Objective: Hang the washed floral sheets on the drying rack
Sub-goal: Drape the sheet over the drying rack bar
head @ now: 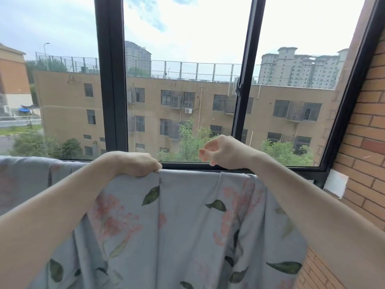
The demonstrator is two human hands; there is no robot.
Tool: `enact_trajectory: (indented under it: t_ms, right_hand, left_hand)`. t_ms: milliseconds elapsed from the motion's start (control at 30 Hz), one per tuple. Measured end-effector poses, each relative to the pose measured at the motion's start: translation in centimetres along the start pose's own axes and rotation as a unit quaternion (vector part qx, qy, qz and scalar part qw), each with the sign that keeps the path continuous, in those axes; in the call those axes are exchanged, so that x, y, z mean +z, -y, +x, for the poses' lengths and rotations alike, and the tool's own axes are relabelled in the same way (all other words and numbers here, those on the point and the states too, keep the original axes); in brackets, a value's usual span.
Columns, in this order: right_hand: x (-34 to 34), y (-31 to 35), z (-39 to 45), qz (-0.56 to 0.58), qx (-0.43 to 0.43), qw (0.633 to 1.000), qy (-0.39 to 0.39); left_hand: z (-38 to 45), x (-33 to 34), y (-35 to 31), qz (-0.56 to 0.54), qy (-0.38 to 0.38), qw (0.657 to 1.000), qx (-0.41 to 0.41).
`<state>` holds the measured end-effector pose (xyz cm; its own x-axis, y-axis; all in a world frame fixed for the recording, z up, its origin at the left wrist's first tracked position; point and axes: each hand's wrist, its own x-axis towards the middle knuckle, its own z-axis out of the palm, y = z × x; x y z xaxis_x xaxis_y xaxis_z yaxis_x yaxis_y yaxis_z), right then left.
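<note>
A pale blue-grey floral sheet (pixel 183 222) with pink flowers and green leaves hangs in folds in front of the window, draped over a bar that it hides. My left hand (pixel 137 163) grips its top edge, fingers curled over the fold. Just above the top edge, further right, my right hand (pixel 220 151) hovers with loosely curled fingers, holding nothing. More of the same kind of cloth (pixel 25 180) hangs at the far left.
A black-framed window (pixel 112 80) fills the view ahead, with buildings and trees outside. A brick wall (pixel 366 142) closes in on the right, with a white plate (pixel 335 184) fixed near the window's lower corner.
</note>
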<state>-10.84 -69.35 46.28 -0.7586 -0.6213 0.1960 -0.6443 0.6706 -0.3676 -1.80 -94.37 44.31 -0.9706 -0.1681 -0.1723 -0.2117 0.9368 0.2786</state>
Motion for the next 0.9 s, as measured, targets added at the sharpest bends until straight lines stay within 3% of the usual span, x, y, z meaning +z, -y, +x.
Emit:
enact_trajectory:
  t_ms: [167, 233, 300, 400, 500, 600, 767, 900]
  right_hand:
    - [5.4, 5.5, -3.2, -0.050, -0.055, 0.997, -0.021]
    - [7.5, 5.8, -3.4, -0.099, -0.056, 0.990, -0.082]
    - [8.8, 5.8, -3.5, -0.123, -0.052, 0.978, -0.162]
    - [9.2, 6.2, -3.6, -0.111, -0.043, 0.971, -0.209]
    - [9.3, 6.3, -3.9, -0.102, -0.042, 0.969, -0.223]
    - [9.3, 5.9, -4.1, -0.098, -0.037, 0.965, -0.239]
    - [9.5, 6.2, -3.9, -0.101, -0.036, 0.964, -0.243]
    - [9.7, 6.7, -3.8, -0.101, -0.032, 0.964, -0.242]
  left_hand:
    - [-0.5, 0.3, -0.5, -0.020, -0.020, 0.999, -0.023]
    - [-0.6, 0.9, 0.1, -0.064, -0.059, 0.996, -0.034]
    - [-1.1, 1.8, 0.6, -0.051, -0.168, 0.985, -0.007]
    - [-2.6, 3.7, 1.2, -0.080, -0.360, 0.927, 0.069]
    - [-4.7, 5.0, 3.8, -0.105, -0.450, 0.880, 0.113]
    - [-7.0, 5.3, 8.1, -0.057, -0.470, 0.875, 0.104]
    - [-8.9, 4.8, 13.6, 0.020, -0.422, 0.905, 0.054]
    - [-8.6, 3.6, 14.0, -0.008, -0.448, 0.892, 0.060]
